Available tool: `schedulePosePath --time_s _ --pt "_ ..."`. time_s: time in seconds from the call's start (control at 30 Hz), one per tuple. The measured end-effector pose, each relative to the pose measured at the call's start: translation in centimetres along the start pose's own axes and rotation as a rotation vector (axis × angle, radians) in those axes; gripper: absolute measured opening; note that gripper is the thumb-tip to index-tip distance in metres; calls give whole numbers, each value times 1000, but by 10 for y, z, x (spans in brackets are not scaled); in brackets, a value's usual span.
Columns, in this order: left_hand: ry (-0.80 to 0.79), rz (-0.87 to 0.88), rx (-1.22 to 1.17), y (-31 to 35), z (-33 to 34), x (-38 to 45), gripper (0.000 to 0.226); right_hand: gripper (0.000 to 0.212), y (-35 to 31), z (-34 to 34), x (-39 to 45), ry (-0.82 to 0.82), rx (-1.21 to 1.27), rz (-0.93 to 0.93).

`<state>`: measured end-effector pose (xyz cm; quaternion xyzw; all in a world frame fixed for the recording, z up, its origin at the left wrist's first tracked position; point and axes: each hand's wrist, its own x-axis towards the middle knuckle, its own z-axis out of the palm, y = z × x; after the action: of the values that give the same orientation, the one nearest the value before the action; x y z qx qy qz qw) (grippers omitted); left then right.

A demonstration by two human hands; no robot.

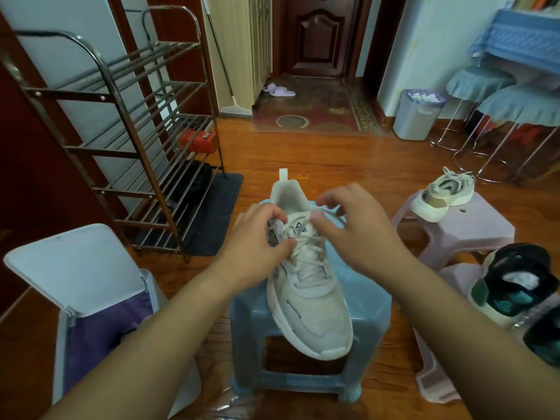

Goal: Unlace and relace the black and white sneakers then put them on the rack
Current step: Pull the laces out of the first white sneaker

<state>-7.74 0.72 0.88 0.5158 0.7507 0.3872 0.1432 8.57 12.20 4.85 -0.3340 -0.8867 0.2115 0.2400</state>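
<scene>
Wooden floorboards are running under everything, and a pale blue plastic stool is standing on them straight in front of me. Lying on top of it, toe toward me and heel away, is the off-white mesh sneaker with blue lettering, its white laces crossed up the front. I am working at its collar with both hands. My left hand is curling its fingers round the left side of the tongue and pinching lace there. My right hand is pinching a lace end between thumb and forefinger just above the tongue, the other fingers bent loosely.

Further out on my right, a 2nd off-white sneaker is sitting on a pale pink plastic stool, well apart from the 1st. Nearer my right arm, a black and teal sneaker with a cream sole is resting at the frame's edge. On my left, a white bin with its flip lid raised and a purple liner is standing just beside the blue stool. Behind it, the metal-barred shoe rack is standing against the wall, holding a red box on a lower shelf. Far back, a grey wastebasket is standing near a dark wooden door.
</scene>
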Motion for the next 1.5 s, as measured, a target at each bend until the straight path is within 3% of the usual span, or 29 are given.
schedulePosePath --time_s 0.1,0.2,0.33,0.43,0.5,0.6,0.7,0.83,0.93,1.0,1.07,1.17,1.27,1.43,1.5 --pt "12 10 -2 0 1 -2 30 23 -10 17 -4 -4 -302 -243" --pt "14 13 -12 -1 0 -3 32 12 -15 16 -6 -84 -366 -297" --pt "15 20 -6 -4 -1 -2 31 25 -24 -2 -16 -388 -131 -92" --pt "17 26 -3 -3 1 -3 31 36 -25 -10 -17 -464 100 154" --pt "33 32 -4 -1 3 -3 31 35 -27 -6 -9 -358 194 227" --pt "59 31 -5 0 5 -4 32 31 -28 8 3 -182 33 173" --pt "89 59 -4 1 7 -6 31 15 -35 24 5 -199 -3 198" --pt "87 91 33 0 4 -9 30 13 -43 30 5 -229 -140 154" --pt "71 57 37 -2 -1 -11 32 13 -39 14 9 -294 -47 176" --pt "61 19 50 0 -3 -11 34 16 -23 -2 12 -223 -8 237" --pt "60 -17 54 0 -4 -11 34 16 13 -21 16 -73 -134 309" --pt "81 -40 52 2 -6 -11 31 14 76 -49 16 69 -308 615" --pt "47 -17 50 2 -7 -13 29 24 110 -55 8 81 -286 861" --pt "-119 -7 -37 -5 -27 -11 36 26 66 -35 11 24 -217 534" --pt "-66 7 -42 -9 -33 -9 33 19 28 -26 7 57 -137 325"
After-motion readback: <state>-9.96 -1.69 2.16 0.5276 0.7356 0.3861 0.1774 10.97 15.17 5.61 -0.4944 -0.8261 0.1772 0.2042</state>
